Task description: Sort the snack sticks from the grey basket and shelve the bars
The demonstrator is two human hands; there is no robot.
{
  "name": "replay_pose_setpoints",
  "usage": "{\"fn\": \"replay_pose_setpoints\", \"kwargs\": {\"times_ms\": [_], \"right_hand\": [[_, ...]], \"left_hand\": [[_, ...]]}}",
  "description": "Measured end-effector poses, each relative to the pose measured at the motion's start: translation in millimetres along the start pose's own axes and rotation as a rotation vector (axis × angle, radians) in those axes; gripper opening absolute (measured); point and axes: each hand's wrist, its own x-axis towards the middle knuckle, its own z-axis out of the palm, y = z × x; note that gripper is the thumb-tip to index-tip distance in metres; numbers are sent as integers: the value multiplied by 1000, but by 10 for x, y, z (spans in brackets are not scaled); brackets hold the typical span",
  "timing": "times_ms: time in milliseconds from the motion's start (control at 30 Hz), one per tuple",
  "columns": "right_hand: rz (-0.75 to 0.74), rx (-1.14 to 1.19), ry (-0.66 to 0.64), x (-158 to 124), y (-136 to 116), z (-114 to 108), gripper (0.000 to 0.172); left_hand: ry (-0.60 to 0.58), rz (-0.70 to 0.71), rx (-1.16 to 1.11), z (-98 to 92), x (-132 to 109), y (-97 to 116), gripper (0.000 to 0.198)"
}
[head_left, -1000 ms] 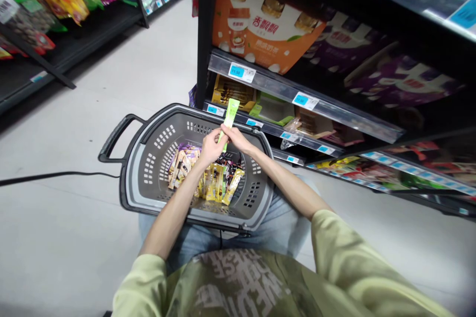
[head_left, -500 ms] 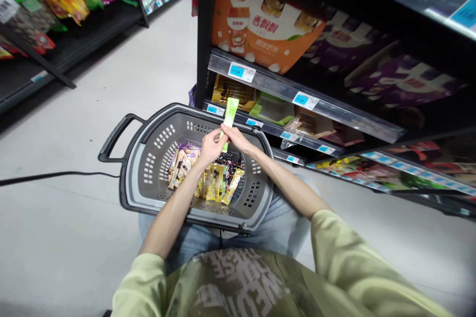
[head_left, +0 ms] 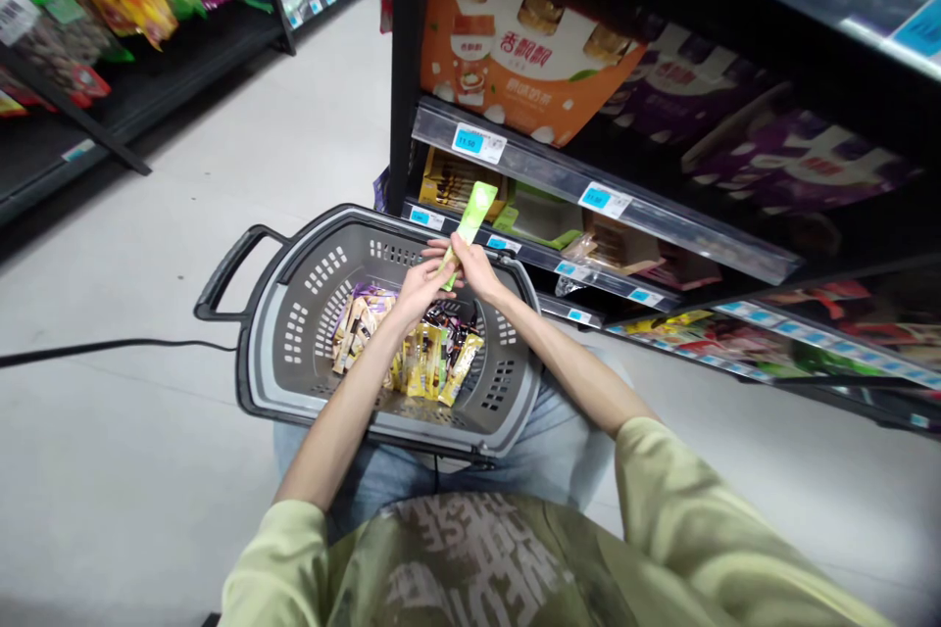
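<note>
A light green stick packet [head_left: 472, 213] points up and to the right over the far rim of a grey shopping basket [head_left: 294, 313]. My right hand [head_left: 474, 269] is closed around its lower end. My left hand [head_left: 419, 286] touches the same end with pinched fingers. In the basket below lie several yellow, purple and dark snack packets [head_left: 412, 343].
A black shelf unit stands to the right, with price tags [head_left: 477, 142], an orange box [head_left: 529, 49] and open trays of packets [head_left: 536, 216]. The basket's black handle [head_left: 231, 269] points left. A black cable [head_left: 103, 348] runs across the floor. More shelves with bags stand at the far left.
The green packet has risen a little and tilted to the right, toward the shelf. Both hands moved up slightly with it.
</note>
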Motion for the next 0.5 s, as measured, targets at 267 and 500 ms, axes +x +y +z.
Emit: {"fn": "replay_pose_setpoints", "kwargs": {"times_ms": [267,500], "right_hand": [[40,30,-44,4,-2,17,74],[22,8,-109,-6,-8,46,59]], "left_hand": [[38,-1,102,14,-25,21,50],[63,88,152,-10,4,-10,52]]}}
